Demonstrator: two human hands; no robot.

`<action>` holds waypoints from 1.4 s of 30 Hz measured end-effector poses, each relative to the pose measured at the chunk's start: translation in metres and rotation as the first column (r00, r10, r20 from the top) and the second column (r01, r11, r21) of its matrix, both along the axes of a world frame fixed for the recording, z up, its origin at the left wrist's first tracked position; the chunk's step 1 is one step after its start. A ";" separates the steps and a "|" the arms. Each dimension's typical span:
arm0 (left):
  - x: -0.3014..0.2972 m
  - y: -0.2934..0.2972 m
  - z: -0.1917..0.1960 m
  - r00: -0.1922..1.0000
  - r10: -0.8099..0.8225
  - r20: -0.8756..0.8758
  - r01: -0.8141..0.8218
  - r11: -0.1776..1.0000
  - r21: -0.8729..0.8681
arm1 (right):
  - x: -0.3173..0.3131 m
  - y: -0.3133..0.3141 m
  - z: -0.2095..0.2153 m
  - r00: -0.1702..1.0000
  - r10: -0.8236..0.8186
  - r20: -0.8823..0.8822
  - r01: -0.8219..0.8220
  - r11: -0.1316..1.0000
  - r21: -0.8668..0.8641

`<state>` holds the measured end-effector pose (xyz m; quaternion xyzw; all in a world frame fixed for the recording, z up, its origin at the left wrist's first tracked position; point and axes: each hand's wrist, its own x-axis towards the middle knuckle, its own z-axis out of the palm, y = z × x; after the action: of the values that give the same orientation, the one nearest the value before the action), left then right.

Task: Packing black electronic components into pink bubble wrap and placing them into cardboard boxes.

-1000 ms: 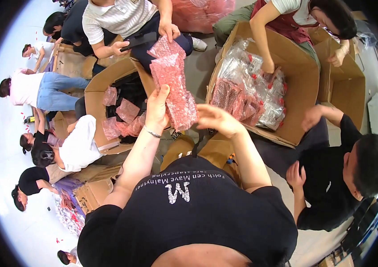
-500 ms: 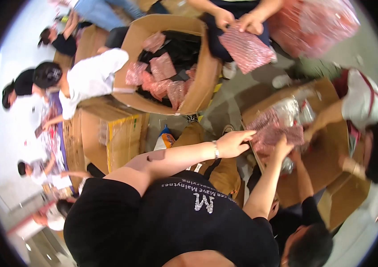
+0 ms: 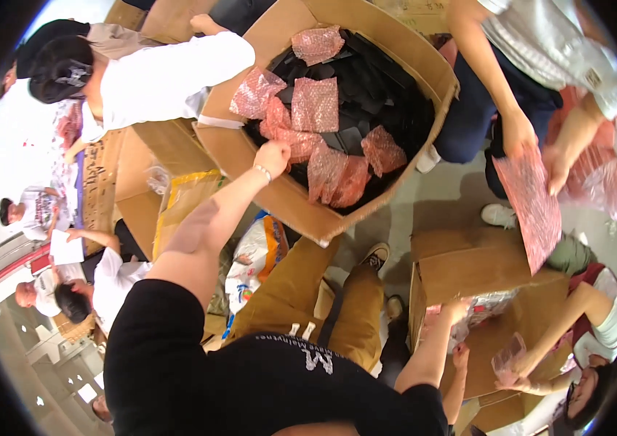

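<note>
Left grip [image 3: 272, 158] is hovering at the carton [image 3: 290, 207]; pink bubble wrap [image 3: 307, 143] is lying inside, just rightward, well apart from the right grip [image 3: 455, 311]. Whether either is holding anything, I cannot tell.

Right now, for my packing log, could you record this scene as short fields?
left hand: over the left carton, at pink bubble wrap; grip unclear
right hand: at the right carton; grip unclear
left carton: pink bubble wrap over black flat pieces
right carton: clear plastic inside
co-worker's hand: holding a pink sheet
</note>
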<state>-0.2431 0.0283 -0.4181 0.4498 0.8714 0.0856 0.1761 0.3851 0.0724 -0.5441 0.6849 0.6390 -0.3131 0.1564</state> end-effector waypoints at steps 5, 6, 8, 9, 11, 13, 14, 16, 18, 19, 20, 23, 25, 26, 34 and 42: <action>-0.079 0.129 -0.091 0.955 -0.234 -0.181 0.234 0.972 -0.026 | -0.150 0.026 0.175 0.928 -0.326 -0.180 0.367 0.721 0.588; -0.090 0.143 -0.111 0.939 -0.229 -0.256 0.249 0.967 0.047 | -0.193 0.030 0.187 0.948 -0.168 -0.272 0.306 0.723 0.619; -0.108 0.165 -0.142 0.934 -0.192 -0.301 0.215 0.976 0.046 | -0.303 0.051 0.184 0.871 0.051 -0.489 0.311 0.712 0.629; -0.123 0.167 -0.156 0.912 -0.164 -0.375 0.188 0.982 0.028 | -0.357 0.073 0.178 0.864 0.255 -0.434 0.084 0.777 0.623; -0.147 0.159 -0.179 0.873 -0.133 -0.470 0.172 0.984 0.041 | -0.443 0.114 0.123 0.803 0.412 -0.431 -0.132 0.827 0.546; -0.143 0.173 -0.170 0.952 -0.266 -0.149 0.194 0.906 -0.376 | -0.488 0.164 0.036 0.777 0.475 -0.413 -0.191 0.804 0.563; -0.148 0.161 -0.172 0.916 -0.310 -0.254 0.251 0.938 -0.240 | -0.511 0.187 0.000 0.777 0.477 -0.411 -0.208 0.811 0.547; -0.154 0.144 -0.153 0.925 -0.323 -0.199 0.304 0.945 -0.119 | -0.548 0.217 -0.052 0.860 0.474 -0.187 -0.341 0.809 0.479; -0.158 0.129 -0.128 0.936 -0.316 -0.156 0.329 0.942 0.068 | -0.569 0.231 -0.083 0.902 0.431 -0.032 -0.384 0.833 0.397; -0.160 0.121 -0.116 0.943 -0.308 -0.130 0.327 0.928 0.176 | -0.578 0.235 -0.092 0.901 0.432 0.035 -0.413 0.834 0.366; -0.154 0.114 -0.109 0.955 -0.297 0.016 0.277 0.907 0.317 | -0.576 0.243 -0.104 0.907 0.400 0.133 -0.422 0.855 0.302; -0.147 0.086 -0.076 0.871 -0.220 0.438 0.038 0.921 0.387 | -0.582 0.252 -0.119 0.826 0.443 0.348 -0.527 0.825 0.203; -0.140 0.068 -0.060 0.919 -0.184 0.349 0.033 0.917 0.397 | -0.582 0.250 -0.109 0.794 0.439 0.421 -0.587 0.733 0.343; -0.135 0.059 -0.054 0.887 -0.155 0.434 -0.030 0.920 0.390 | -0.580 0.250 -0.103 0.793 0.438 0.423 -0.587 0.733 0.343; -0.123 0.036 0.004 0.103 0.217 0.971 -0.824 0.566 -0.039 | -0.498 0.186 0.070 0.882 0.313 -0.353 -0.018 0.770 0.638; -0.074 0.049 0.125 -0.520 -0.273 0.810 -0.747 0.606 -0.275 | -0.356 0.105 0.280 0.665 -0.106 -0.739 0.232 0.970 0.070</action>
<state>-0.3175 0.0769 -0.2931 -0.1190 0.2999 0.7265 0.6068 0.0290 0.1776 -0.2640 0.5698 0.6042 -0.5215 -0.1958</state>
